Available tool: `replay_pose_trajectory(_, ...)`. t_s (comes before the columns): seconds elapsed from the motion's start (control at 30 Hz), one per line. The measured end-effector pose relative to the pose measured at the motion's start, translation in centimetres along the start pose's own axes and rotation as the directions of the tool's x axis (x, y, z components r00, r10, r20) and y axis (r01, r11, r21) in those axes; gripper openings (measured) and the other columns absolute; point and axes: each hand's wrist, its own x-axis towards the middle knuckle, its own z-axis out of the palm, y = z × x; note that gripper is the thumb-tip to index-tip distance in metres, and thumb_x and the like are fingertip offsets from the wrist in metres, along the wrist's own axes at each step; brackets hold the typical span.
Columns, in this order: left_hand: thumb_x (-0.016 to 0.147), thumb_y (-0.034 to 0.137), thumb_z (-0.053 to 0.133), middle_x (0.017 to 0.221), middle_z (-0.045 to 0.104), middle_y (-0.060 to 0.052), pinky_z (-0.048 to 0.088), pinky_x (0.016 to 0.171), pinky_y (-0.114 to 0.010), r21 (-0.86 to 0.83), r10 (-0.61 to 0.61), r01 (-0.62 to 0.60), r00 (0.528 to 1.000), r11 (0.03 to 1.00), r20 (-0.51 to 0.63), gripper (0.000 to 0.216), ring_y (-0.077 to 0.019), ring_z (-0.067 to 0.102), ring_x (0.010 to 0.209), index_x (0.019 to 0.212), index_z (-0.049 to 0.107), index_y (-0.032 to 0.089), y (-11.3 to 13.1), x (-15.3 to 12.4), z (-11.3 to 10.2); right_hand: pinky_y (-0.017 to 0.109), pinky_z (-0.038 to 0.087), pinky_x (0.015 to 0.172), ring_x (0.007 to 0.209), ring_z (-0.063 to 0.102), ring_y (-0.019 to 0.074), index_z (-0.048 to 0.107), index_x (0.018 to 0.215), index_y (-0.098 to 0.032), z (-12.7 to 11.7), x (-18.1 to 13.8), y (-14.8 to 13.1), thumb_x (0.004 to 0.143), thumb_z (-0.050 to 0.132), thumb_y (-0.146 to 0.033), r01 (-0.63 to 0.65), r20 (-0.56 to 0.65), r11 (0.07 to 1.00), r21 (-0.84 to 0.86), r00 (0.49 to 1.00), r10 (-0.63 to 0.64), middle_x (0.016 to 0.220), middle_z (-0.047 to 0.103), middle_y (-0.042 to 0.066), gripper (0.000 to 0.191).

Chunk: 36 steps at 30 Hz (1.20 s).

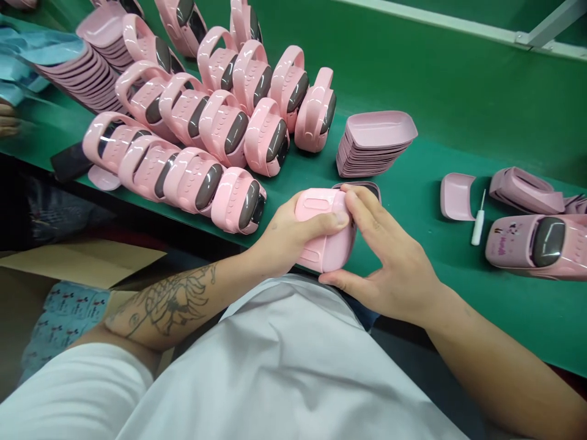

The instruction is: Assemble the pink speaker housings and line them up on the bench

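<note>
While the left hand (288, 238) grips the pink casing (334, 249) over the bench's (452, 263) near edge, thumb across it, the right hand (398, 269) spans the other end, touching too | pink handled units (225, 198) crowd the left, kinda tight | tray stack (367, 160) just beyond | wide gap rightward before the white screwdriver (477, 228)

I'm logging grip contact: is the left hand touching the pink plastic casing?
Touching. The head view shows the left hand gripping the pink plastic casing, its thumb laid across the upper face.
</note>
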Motion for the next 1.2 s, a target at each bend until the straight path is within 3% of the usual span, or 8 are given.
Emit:
replay_pose_trajectory(0.2,0.076,0.048,0.094,0.133,0.070,-0.014,0.056,0.099,-0.042,0.026,0.027,-0.031,0.990,0.999,0.138,0.071,-0.0319,0.067,0.122,0.132,0.062,0.018,0.2,-0.8,-1.1,0.063,0.049,0.122,0.154,0.047,0.0432,0.020,0.173,-0.012,0.2,0.1,0.1,0.089,0.085,-0.049,0.131,-0.003,0.991,-0.032,0.991,-0.131,0.163,0.048,0.029,0.113)
replay_pose_trajectory(0.37,0.072,0.049,0.097,0.144,0.068,-0.013,0.054,0.109,-0.048,0.219,0.091,-0.097,0.995,0.971,0.039,0.079,-0.0359,0.064,0.133,0.136,0.060,0.022,0.5,-2.4,-1.2,0.064,0.051,0.118,0.151,0.051,0.0454,0.026,0.170,-0.004,1.2,-0.6,-0.4,0.087,0.086,-0.051,0.248,-0.104,0.964,-0.097,0.961,-0.258,0.154,0.058,0.034,0.113)
replay_pose_trajectory(0.73,0.076,0.044,0.093,0.148,0.068,-0.015,0.052,0.115,-0.047,0.268,0.281,-0.311,0.949,0.912,0.146,0.077,-0.0367,0.065,0.136,0.142,0.060,0.021,0.0,-2.5,-2.4,0.067,0.045,0.121,0.155,0.048,0.0417,0.017,0.174,-0.028,2.3,-1.1,-1.0,0.093,0.078,-0.057,0.180,-0.107,0.981,-0.070,0.977,-0.187,0.164,0.054,0.019,0.105)
replay_pose_trajectory(0.8,0.078,0.046,0.092,0.152,0.064,-0.014,0.053,0.114,-0.047,0.177,0.356,-0.390,0.914,0.903,0.195,0.080,-0.0360,0.064,0.137,0.146,0.057,0.024,-0.8,-1.7,-3.1,0.066,0.042,0.123,0.158,0.043,0.0418,0.019,0.174,-0.029,3.4,-1.3,-1.1,0.093,0.074,-0.063,0.039,-0.225,0.999,0.033,0.974,-0.030,0.172,0.042,0.018,0.104)
replay_pose_trajectory(0.9,0.077,0.058,0.091,0.159,0.058,-0.013,0.056,0.110,-0.046,0.018,0.453,-0.467,0.866,0.884,0.211,0.098,-0.0364,0.062,0.140,0.160,0.043,0.033,-1.9,-0.8,-3.3,0.060,0.050,0.117,0.153,0.051,0.0370,0.027,0.171,-0.025,5.6,-1.6,-1.5,0.104,0.049,-0.069,-0.229,-0.368,0.868,0.441,0.836,0.407,0.170,0.044,0.019,0.084)
replay_pose_trajectory(1.03,0.071,0.057,0.096,0.168,0.047,-0.014,0.047,0.122,-0.048,0.066,0.395,-0.424,0.882,0.903,0.255,0.113,-0.0390,0.049,0.153,0.165,0.037,0.032,-1.9,-0.8,-2.8,0.057,0.057,0.109,0.133,0.069,0.0329,0.050,0.158,-0.020,7.1,-1.2,-1.4,0.111,0.013,-0.059,-0.282,-0.080,0.481,0.831,0.793,0.604,0.145,0.071,0.018,0.071)
replay_pose_trajectory(1.13,0.071,0.042,0.099,0.169,0.047,-0.015,0.039,0.128,-0.049,0.193,0.286,-0.334,0.928,0.923,0.239,0.112,-0.0392,0.043,0.158,0.165,0.040,0.029,-0.6,-1.6,-2.4,0.054,0.060,0.105,0.133,0.069,0.0332,0.045,0.157,-0.025,6.4,-1.2,-1.0,0.108,0.040,-0.060,-0.221,-0.174,0.485,0.846,0.745,0.644,0.151,0.066,0.015,0.061)
replay_pose_trajectory(1.2,0.074,0.036,0.098,0.165,0.052,-0.014,0.043,0.126,-0.050,0.261,0.198,-0.242,0.963,0.935,0.185,0.106,-0.0390,0.049,0.153,0.164,0.043,0.028,0.3,-2.2,-2.1,0.055,0.060,0.106,0.139,0.064,0.0363,0.043,0.157,-0.025,5.6,-1.6,-0.8,0.098,0.061,-0.063,-0.216,-0.223,0.523,0.825,0.725,0.652,0.156,0.061,0.017,0.072)
